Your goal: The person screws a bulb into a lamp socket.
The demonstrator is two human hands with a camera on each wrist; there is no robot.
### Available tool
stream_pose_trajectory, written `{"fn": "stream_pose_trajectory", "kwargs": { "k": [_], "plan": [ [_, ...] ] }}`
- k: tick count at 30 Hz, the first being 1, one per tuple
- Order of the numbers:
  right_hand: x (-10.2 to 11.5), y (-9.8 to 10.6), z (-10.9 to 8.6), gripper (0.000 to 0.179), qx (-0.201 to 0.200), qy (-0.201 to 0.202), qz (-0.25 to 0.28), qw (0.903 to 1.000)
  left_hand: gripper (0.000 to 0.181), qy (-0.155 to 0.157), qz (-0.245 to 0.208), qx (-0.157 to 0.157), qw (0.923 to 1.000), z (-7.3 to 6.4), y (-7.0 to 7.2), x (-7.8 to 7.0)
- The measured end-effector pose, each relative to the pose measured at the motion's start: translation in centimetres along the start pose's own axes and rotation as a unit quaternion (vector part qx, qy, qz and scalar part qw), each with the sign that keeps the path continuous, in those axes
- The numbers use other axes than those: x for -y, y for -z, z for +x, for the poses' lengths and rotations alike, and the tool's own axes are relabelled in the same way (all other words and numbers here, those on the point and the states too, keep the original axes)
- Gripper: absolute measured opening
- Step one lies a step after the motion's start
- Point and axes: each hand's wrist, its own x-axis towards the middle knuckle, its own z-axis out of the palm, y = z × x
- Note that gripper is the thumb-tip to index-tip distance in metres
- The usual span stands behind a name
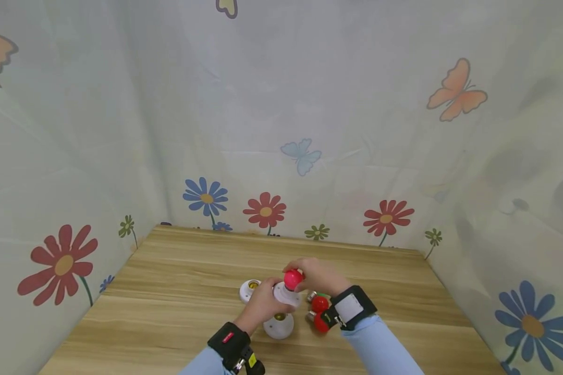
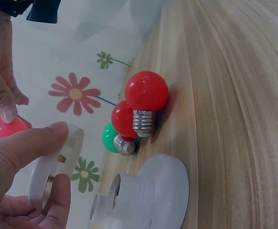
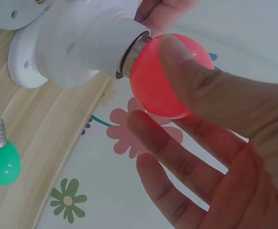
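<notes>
In the head view my left hand (image 1: 260,307) holds a white lamp socket (image 1: 286,297) above the table. Its thumb and fingers grip the edge of the socket's round base (image 2: 74,147), whose underside shows metal contacts in the left wrist view. My right hand (image 1: 322,276) pinches a red light bulb (image 1: 292,279) by its globe. Seen from the right wrist, the bulb's metal screw base is partly inside the socket's mouth, with some metal still showing. The right thumb (image 3: 179,52) lies across the globe, and the lower fingers are spread below it.
Two more white sockets, a near one (image 1: 278,329) and a far one (image 1: 245,292), stand on the wooden table (image 1: 192,271). Right of them lie two red bulbs (image 2: 146,90) and a green bulb (image 2: 109,137). A flower-print curtain (image 1: 338,203) surrounds the table's back and sides.
</notes>
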Motion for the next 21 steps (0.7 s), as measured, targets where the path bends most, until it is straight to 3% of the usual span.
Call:
{"fn": "stream_pose_trajectory", "kwargs": {
  "k": [5,11,16,21],
  "plan": [
    [0.0,-0.3,0.2,0.059,-0.002,-0.039,-0.007,0.9992,0.069,0.01,-0.001,0.002,0.9999,0.1,-0.1,0.2],
    [0.7,-1.2,0.6,0.059,-0.062,-0.113,-0.113,0.9853,0.078,0.017,0.003,-0.004,0.9998,0.1,0.0,0.2],
    [0.8,-2.2,1.0,0.057,-0.108,-0.123,-0.187,0.9686,0.075,0.016,0.0,-0.004,0.9999,0.1,0.0,0.1],
    [0.7,-2.4,1.1,0.056,-0.115,-0.121,-0.195,0.9666,0.07,0.02,0.003,-0.005,0.9998,0.1,0.0,0.2]
  ]
}}
